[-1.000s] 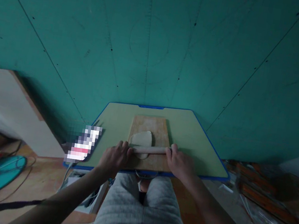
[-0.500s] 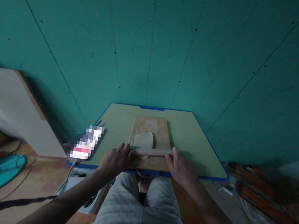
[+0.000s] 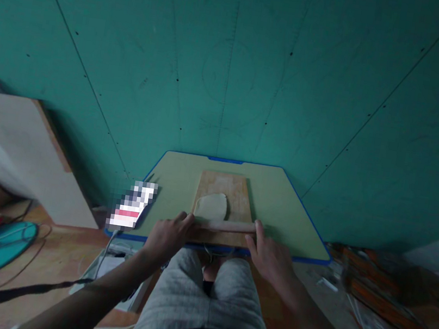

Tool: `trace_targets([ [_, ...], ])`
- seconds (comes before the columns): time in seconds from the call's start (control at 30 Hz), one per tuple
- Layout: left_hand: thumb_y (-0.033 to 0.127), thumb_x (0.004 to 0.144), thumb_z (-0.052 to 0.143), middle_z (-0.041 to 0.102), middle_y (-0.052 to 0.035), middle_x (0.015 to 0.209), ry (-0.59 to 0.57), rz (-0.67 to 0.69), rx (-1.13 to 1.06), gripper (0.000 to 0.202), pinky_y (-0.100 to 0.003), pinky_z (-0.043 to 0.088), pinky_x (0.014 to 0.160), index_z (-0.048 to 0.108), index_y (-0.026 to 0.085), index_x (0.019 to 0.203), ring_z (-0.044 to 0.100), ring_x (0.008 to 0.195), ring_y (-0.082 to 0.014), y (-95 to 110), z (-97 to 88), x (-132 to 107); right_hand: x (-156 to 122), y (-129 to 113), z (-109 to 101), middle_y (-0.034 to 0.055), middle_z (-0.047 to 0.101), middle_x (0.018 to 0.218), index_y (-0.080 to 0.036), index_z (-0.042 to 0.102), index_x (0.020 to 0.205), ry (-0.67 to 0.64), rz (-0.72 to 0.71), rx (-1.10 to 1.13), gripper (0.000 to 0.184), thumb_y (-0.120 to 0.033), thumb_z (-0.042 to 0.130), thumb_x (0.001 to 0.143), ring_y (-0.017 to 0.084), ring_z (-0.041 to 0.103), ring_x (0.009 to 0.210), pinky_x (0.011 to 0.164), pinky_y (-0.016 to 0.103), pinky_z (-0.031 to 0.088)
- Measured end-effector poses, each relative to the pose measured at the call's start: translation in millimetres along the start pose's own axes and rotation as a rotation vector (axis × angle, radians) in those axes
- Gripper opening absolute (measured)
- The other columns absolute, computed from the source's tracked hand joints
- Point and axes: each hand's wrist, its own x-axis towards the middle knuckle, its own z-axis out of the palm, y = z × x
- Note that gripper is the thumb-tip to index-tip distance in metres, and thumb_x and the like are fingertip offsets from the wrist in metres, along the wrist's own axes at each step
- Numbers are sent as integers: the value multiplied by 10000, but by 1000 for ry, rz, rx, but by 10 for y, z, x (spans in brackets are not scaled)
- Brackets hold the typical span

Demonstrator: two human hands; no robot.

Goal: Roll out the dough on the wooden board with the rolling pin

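Observation:
A wooden rolling pin (image 3: 223, 225) lies crosswise over the near part of a wooden board (image 3: 241, 206). My left hand (image 3: 171, 232) is closed round its left end, and my right hand (image 3: 266, 250) grips the right end with the thumb on the near side. Just beyond the pin, a flat, rounded sheet of pale dough (image 3: 212, 206) rests on the board, its near edge meeting or tucked under the pin.
The board sits on a pale table (image 3: 286, 213) with a blue rim against a green wall (image 3: 232, 78). A phone-like device (image 3: 133, 205), blurred out, lies at the table's left with a cable. A turquoise round base (image 3: 4, 250) stands on the floor at left; clutter (image 3: 388, 305) lies at right.
The rolling pin has come slightly nearer me with both hands, and the dough's near end no longer shows on my side of it. The whole view has shifted a little.

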Motion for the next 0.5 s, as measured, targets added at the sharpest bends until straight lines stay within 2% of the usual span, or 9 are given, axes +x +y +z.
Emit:
trace_targets([
  [0.17,258,1006,358,622,-85,1183,-29,9,-32,234,-300,439,557,504,241,1189,702,797,-242,-4,-25,-67,-65,20,-33,161,748,884,-113,327,1503,-36,-6,-36,568,-421,285,1026,288,731,808,691,376,528],
  [0.3,281,1019,303,616,-79,1146,34,25,-149,249,-285,438,582,498,230,1165,690,825,-211,-30,87,-77,-48,15,-83,169,748,920,-106,328,1495,-60,-1,18,572,-425,296,1022,293,729,849,707,372,518],
  [0.4,280,1024,265,607,-80,1095,76,28,-221,269,-282,443,622,508,206,1112,674,848,-196,-45,133,-19,6,-7,-128,175,747,942,-107,373,1458,-69,37,82,562,-449,299,1018,304,726,869,714,378,506],
  [0.5,318,1026,249,612,-80,1046,59,8,-238,307,-292,458,675,531,199,1055,658,876,-202,-45,68,84,79,-29,-178,156,744,962,-139,486,1327,-42,56,151,481,-460,309,1015,295,719,899,715,354,482],
])
